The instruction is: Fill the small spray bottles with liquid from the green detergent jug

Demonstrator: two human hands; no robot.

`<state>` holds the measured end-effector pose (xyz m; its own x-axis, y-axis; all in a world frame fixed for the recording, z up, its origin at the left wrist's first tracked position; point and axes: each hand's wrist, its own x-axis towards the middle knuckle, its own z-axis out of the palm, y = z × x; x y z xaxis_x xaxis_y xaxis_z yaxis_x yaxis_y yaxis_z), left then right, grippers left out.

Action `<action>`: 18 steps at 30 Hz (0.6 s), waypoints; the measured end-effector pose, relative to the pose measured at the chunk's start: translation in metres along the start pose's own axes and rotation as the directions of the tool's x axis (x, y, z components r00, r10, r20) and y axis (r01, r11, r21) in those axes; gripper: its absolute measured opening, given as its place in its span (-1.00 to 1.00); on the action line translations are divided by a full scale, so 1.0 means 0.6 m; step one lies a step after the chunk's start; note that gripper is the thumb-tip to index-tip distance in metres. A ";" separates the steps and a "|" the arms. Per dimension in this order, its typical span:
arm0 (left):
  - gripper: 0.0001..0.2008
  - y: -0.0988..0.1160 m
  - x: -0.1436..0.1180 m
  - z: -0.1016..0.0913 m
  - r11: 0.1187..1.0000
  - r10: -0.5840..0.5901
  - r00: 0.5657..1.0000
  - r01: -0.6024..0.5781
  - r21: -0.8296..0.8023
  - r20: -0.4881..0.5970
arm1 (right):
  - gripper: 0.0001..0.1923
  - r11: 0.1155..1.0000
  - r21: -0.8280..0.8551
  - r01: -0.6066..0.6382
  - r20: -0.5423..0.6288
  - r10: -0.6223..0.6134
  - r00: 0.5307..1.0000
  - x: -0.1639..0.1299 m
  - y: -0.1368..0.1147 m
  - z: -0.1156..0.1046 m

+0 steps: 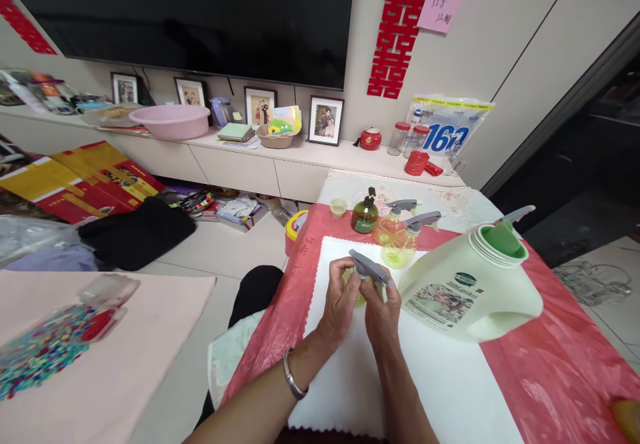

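Note:
Between both hands, over the white mat (345, 391), is a spray bottle with a grey trigger head (370, 267). My left hand (341, 301) wraps its near left side, thumb up by the collar. On the right, my right hand (383, 307) is closed round the bottle's neck and head. The fingers hide most of its yellowish body. Just beyond stand a clear spray bottle with yellow liquid (399, 251) and an orange-tinted spray bottle (384, 229). A large pale green jug (480, 297) stands close to the right, its mouth uncapped with green showing inside.
A dark green pump bottle (365, 219) and a small cup (338, 208) stand at the table's far side. Red plastic (540, 371) covers the table. Left, a pink-covered table (165, 337) holds colourful small pieces (50, 351). A low cabinet (240, 164) runs along the wall.

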<state>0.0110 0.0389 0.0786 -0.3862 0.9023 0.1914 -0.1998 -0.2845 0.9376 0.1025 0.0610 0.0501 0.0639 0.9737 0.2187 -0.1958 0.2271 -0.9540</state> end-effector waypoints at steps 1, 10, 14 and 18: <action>-0.54 0.000 0.000 -0.001 1.000 -0.013 1.000 0.013 -0.002 0.003 | -0.58 1.000 0.016 -0.001 0.012 0.001 1.000 0.001 0.000 -0.003; -0.48 0.004 0.002 0.002 0.999 -0.041 0.998 0.041 -0.002 0.044 | -0.65 0.993 0.117 -0.010 0.124 -0.005 0.992 0.021 -0.002 -0.022; -0.48 0.007 0.003 0.004 0.999 -0.030 0.999 0.029 0.014 0.017 | -0.56 0.998 0.057 -0.012 0.261 -0.004 0.965 0.032 -0.023 -0.030; -0.50 0.007 0.001 0.006 1.000 -0.025 1.000 0.025 0.014 -0.019 | -0.65 1.000 -0.003 0.005 0.354 -0.003 0.935 0.039 -0.048 -0.035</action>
<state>0.0133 0.0393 0.0839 -0.3985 0.9026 0.1627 -0.1971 -0.2575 0.9460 0.1304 0.0767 0.0782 -0.2862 0.9163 0.2803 -0.1922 0.2317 -0.9536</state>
